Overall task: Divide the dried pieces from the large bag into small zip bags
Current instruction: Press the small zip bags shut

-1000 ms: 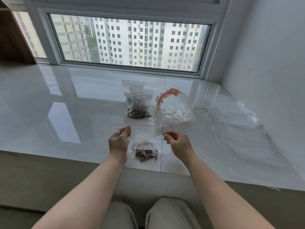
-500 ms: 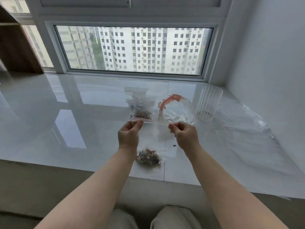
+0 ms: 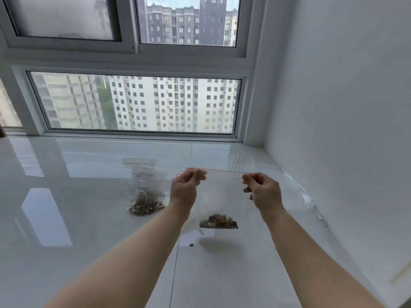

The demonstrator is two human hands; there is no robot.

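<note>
Both hands pinch the small zip bag (image 3: pixel 222 196) by its red seal strip, left hand (image 3: pixel 185 187) and right hand (image 3: pixel 263 191) at opposite ends, holding it above the counter (image 3: pixel 89 218). Dried pieces (image 3: pixel 219 222) sag at the bottom. If I haven't pressed the seal fully, tilting could spill more strays like the fallen bit (image 3: pixel 191 245).

held zip bag (image 3: pixel 222 196) right of filled bags (image 3: pixel 145 192)

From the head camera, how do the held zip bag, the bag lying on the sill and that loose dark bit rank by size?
Largest to smallest, as they look:
1. Held zip bag, though it is nearer the camera and raised, so its lead is unsure.
2. Bag lying on the sill.
3. Loose dark bit, plainly smallest.
</note>
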